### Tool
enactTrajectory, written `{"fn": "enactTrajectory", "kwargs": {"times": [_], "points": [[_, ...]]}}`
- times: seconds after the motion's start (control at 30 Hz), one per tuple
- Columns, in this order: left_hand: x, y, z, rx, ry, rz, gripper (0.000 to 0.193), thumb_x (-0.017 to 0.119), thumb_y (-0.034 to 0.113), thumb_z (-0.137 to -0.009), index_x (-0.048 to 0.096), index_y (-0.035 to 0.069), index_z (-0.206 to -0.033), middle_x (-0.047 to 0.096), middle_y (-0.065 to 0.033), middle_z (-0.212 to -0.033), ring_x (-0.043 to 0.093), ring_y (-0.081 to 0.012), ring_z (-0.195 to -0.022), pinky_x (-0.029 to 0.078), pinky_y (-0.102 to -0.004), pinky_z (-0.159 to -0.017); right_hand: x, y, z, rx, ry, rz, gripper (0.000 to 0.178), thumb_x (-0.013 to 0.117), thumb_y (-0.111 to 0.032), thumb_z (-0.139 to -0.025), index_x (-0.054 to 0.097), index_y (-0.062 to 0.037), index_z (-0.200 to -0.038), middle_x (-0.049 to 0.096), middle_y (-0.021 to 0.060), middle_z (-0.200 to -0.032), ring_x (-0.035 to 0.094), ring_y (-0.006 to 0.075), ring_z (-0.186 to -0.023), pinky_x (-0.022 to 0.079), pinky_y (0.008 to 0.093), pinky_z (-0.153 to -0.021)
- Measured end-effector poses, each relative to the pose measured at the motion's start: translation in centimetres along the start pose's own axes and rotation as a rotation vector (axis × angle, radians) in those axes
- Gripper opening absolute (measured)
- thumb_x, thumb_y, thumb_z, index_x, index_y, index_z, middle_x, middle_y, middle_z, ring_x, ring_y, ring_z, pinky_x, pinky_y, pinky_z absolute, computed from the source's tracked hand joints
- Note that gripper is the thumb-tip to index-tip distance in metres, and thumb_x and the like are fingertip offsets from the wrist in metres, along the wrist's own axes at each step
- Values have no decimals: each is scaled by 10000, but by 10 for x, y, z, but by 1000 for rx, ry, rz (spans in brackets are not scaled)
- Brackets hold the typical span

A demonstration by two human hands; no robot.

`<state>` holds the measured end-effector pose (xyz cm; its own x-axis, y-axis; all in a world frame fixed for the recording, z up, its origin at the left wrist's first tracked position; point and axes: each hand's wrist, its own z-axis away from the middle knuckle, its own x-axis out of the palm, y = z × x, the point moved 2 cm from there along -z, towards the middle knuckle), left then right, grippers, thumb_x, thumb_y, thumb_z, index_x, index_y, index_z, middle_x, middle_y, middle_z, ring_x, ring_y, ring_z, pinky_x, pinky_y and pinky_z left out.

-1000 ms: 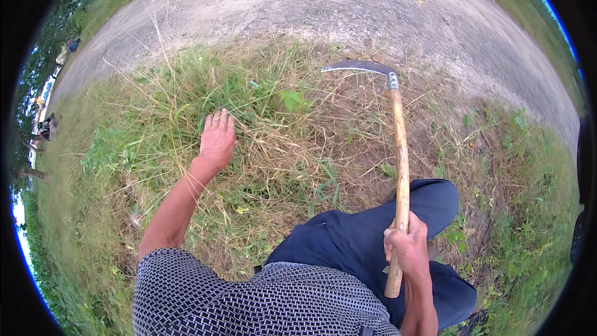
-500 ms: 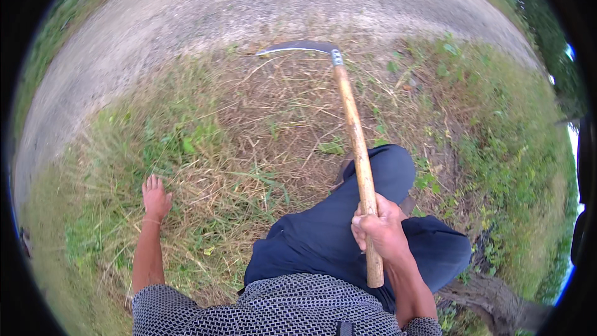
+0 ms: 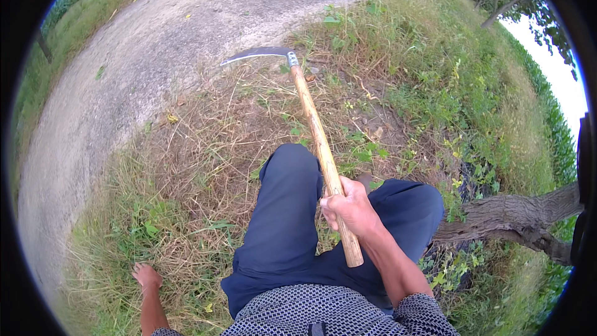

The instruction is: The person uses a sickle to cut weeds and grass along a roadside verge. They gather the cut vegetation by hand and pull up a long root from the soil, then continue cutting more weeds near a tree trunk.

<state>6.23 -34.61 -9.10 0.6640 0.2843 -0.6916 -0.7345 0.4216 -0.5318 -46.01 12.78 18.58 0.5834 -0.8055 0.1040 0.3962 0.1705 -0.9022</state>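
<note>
Sickle (image 3: 311, 126) with curved steel blade (image 3: 258, 55) and long wooden handle (image 3: 320, 149), held out in front of the seated or crouching person, blade tip over the dry cut grass (image 3: 217, 124) just beside the gravel path (image 3: 143, 56). The right hand (image 3: 349, 206) has a closed grip around the lower handle, near its butt end. The left hand (image 3: 147, 275) rests open and flat on the grass at the person's left, holding nothing. Dark blue trouser legs (image 3: 280, 224) lie between the hands; green weeds (image 3: 435, 74) and a tree trunk (image 3: 516, 218) stand to the right. Judged step: the blade is raised between strokes. A cut would call for uncut stems within reach and the free hand well apart from the blade.
</note>
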Motion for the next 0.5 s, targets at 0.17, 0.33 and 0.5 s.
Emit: {"fn": "enactTrajectory", "kwargs": {"times": [0.17,0.33,0.5], "points": [[-68,26,41,18,-114,-156,787,778,352,-886,544,13,-1557,398,-236,-1712,453,-380,-1549,291,-660,-1250,-64,13,-4,0,108,-98,155,698,-58,-936,561,-7,-989,612,64,-702,587,153,-519,498,315,-496],[-177,93,88,296,-108,-304,481,761,329,-887,770,115,-1318,763,-176,-1300,742,-368,-1213,577,-585,-1018,-110,61,-18,4,235,-250,180,709,-63,-926,536,-47,-972,574,44,-680,571,147,-512,479,301,-461],[-327,222,151,636,431,42,200,684,191,-959,745,32,-1062,779,-200,-991,774,-393,-940,617,-500,-813,-130,90,-23,87,355,-424,176,700,-50,-933,525,-68,-939,573,41,-676,577,157,-509,472,309,-455]]}}
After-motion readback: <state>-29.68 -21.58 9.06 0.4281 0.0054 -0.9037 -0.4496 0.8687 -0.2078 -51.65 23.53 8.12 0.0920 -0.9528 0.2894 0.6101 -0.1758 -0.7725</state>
